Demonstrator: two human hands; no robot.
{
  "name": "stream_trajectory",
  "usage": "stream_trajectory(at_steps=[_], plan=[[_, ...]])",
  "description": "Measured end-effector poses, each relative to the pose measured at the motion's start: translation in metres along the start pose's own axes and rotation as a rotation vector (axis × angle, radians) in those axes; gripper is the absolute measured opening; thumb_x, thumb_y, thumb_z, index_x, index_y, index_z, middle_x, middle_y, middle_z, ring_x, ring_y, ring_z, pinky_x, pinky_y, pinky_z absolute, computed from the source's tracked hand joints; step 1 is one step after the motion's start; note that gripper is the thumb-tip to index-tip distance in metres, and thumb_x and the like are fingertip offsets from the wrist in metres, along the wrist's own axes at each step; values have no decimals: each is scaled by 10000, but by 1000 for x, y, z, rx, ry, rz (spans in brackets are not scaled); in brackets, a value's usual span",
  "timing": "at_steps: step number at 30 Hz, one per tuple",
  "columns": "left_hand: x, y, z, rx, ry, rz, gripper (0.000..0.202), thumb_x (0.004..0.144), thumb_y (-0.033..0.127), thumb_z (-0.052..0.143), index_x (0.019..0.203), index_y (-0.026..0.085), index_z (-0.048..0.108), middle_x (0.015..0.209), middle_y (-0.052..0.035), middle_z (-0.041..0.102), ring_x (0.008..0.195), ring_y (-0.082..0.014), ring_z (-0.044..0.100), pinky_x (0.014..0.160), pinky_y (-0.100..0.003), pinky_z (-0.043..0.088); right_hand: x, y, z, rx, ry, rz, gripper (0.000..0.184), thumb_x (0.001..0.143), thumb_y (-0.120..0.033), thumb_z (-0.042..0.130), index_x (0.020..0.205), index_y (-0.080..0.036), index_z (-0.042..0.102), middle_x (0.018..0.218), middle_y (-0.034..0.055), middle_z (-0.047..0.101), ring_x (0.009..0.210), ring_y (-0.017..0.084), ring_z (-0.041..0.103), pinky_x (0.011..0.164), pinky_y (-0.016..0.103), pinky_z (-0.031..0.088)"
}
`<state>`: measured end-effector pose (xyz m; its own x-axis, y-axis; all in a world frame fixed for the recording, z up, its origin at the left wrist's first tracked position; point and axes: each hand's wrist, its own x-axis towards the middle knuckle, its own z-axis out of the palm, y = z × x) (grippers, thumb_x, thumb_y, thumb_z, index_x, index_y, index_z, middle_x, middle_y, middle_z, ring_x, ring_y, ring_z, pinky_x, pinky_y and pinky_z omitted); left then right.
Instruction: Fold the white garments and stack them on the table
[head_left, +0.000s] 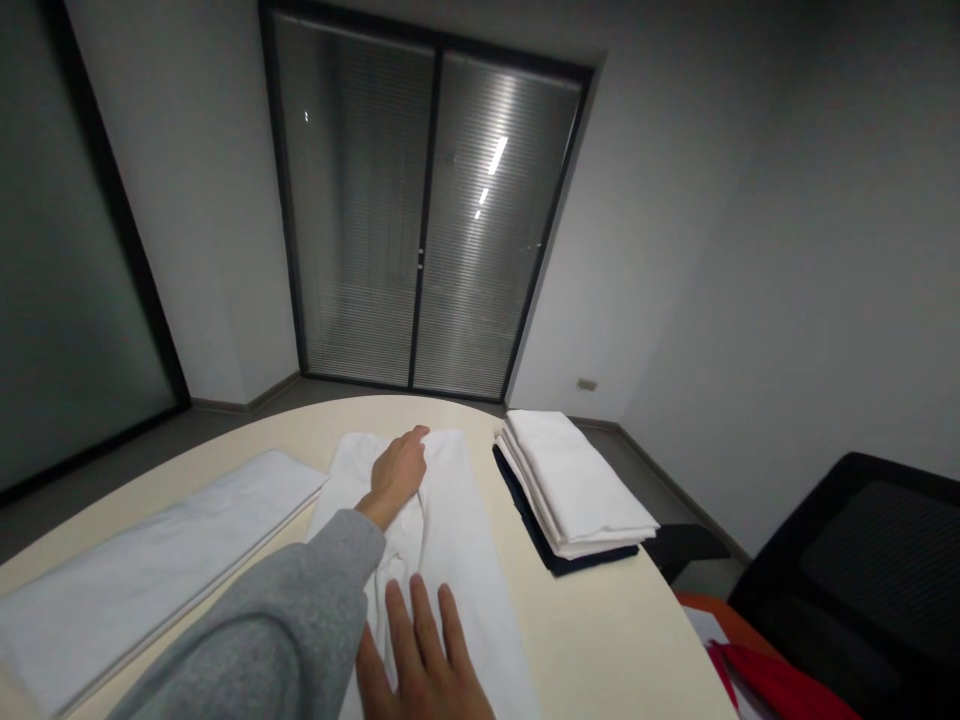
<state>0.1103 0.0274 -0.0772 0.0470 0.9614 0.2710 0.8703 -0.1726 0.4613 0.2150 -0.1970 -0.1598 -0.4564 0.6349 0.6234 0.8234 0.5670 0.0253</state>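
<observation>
Cloth (456,530) of creased white fabric lies on the round cream table (600,650); the bare right hand (426,675), fingers apart, is over its near part, perhaps steadying it; whether the bare left hand (399,468) grips its far end, I cannot tell.

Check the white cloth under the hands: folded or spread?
White cloth looks partly folded: a creased layer with a visible edge runs between left hand and right hand. Layer count: cannot tell.
</observation>
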Motion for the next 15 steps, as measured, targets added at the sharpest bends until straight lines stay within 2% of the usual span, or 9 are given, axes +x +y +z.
stream_trajectory(at_steps=[2,5,8,12,15], plan=[[-2,5,-2,15,30,37,416,1043,291,428,1440,265,548,1416,-108,632,1292,-284,569,989,-405,483,-6,-3,12,-42,80,5,518,1020,-319,571,1526,-396,490,1545,60,522,1428,375,485,1079,620,539],[-5,11,-2,68,38,134,488,1029,455,494,1480,274,540,1601,-104,480,1414,-325,453,1112,-484,403,-6,-3,14,-48,68,37,507,1029,-352,564,1525,-417,481,1547,38,527,1434,365,480,1095,622,530],[-7,12,2,146,-85,236,529,1045,538,427,1502,296,541,1697,-70,365,1512,-351,354,1174,-562,322,-4,0,15,-51,91,20,500,1033,-351,547,1526,-409,483,1524,46,555,1406,377,514,1069,638,544],[-5,6,12,179,-222,222,572,1062,565,323,1551,325,495,1703,-28,346,1574,-344,272,1240,-599,200,-5,3,26,-57,187,-13,473,1019,-321,538,1487,-387,533,1468,63,610,1355,391,563,1023,647,567],[-3,3,14,167,-259,201,604,1055,593,288,1585,348,446,1716,2,300,1595,-329,224,1264,-605,143,-7,2,30,-41,116,-14,490,1018,-302,537,1500,-385,512,1493,77,583,1373,398,533,1070,671,509]])
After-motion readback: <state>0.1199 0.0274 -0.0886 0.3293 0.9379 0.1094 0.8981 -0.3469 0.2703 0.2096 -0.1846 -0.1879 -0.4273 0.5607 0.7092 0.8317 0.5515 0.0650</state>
